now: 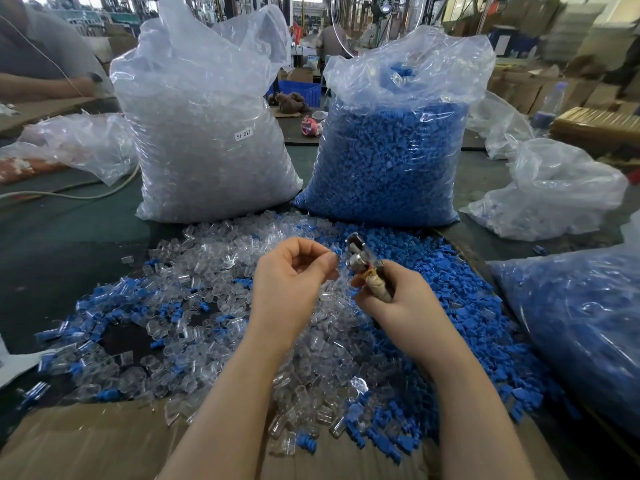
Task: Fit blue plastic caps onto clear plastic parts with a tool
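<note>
My left hand point(292, 275) is raised above the pile and pinches a small blue cap point(335, 251) between thumb and fingertips, with a clear part point(329, 274) under the fingers. My right hand point(398, 299) grips the cloth-wrapped handle of a metal tool point(356, 256), whose shiny head points up and left, right beside the blue cap. Loose clear parts point(221, 271) cover the middle of the table. Loose blue caps point(446, 306) lie heaped to the right.
A tall bag of clear parts point(207, 133) and a bag of blue caps point(391, 157) stand behind the pile. Another blue-filled bag point(581, 320) lies at right. Cardboard point(86, 441) lies at the near edge. A person's arm point(45, 86) rests at far left.
</note>
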`<state>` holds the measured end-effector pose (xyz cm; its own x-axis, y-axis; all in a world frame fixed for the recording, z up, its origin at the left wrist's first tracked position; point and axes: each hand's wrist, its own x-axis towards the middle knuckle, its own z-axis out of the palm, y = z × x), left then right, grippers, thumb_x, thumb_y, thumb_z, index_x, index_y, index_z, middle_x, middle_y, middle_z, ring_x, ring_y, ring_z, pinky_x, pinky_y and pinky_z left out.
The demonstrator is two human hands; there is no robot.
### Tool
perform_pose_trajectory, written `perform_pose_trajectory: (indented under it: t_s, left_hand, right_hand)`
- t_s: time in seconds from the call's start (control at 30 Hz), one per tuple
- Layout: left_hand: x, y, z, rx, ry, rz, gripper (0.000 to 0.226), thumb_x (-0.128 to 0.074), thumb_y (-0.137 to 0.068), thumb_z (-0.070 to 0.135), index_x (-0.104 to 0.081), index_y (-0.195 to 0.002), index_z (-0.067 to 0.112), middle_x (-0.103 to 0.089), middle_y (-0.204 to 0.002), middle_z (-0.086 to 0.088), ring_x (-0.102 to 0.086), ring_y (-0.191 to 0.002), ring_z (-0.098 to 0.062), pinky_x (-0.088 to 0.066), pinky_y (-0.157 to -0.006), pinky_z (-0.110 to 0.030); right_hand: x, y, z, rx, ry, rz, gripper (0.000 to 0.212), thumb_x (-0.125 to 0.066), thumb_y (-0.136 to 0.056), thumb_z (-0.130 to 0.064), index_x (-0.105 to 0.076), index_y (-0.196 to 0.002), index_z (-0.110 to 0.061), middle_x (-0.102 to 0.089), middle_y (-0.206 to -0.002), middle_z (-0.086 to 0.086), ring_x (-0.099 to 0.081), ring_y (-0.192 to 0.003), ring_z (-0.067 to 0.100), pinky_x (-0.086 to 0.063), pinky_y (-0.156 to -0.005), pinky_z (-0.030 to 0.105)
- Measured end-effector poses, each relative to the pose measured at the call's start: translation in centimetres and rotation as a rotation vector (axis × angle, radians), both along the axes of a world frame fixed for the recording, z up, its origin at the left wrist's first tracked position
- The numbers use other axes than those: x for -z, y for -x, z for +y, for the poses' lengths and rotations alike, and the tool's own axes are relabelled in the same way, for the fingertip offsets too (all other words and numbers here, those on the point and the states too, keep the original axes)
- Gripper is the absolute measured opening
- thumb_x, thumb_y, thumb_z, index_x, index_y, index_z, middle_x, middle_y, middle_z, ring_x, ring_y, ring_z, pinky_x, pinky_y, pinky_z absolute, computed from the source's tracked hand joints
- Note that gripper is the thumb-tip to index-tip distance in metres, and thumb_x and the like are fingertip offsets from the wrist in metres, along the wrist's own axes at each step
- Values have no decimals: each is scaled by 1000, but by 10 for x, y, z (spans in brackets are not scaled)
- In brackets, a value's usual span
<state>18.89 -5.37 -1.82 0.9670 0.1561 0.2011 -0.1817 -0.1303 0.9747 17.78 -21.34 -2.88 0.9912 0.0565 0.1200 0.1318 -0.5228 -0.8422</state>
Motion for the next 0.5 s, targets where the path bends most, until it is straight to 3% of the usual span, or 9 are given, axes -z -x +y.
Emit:
perform_pose_trajectory:
  t_s: [0.2, 0.3, 0.5]
  left_hand:
    - [0, 0, 5, 87, 10, -36, 11, -70, -87, 4, -68, -82, 14, -73, -78, -3, -72, -76, -17, -60, -77, -28]
    - [0, 0, 5, 114, 29, -37, 12, -70, -87, 2, -68, -83, 13, -73, -77, -4, -72, -75, -16, -60, -76, -27]
    - [-1, 0, 7, 152, 40, -46, 12, -70, -87, 0, -68, -83, 11, -72, -73, 2, -70, -72, -10, -56, -71, -18]
  right_hand:
    - [-3, 2, 2, -56, 26, 6, 17, -62, -80, -27, -61, -93, -15, -66, -84, 7, -60, -79, 31, -51, -73, 51]
    - [-1, 1, 1, -68, 44, 4, 10, -63, -83, -20, -61, -93, -17, -65, -83, 6, -60, -78, 30, -51, -71, 49]
    - [4, -1, -1, -79, 95, 23, 11, -58, -82, -12, -61, -87, -21, -59, -69, 2, -44, -52, 11, -39, -54, 38]
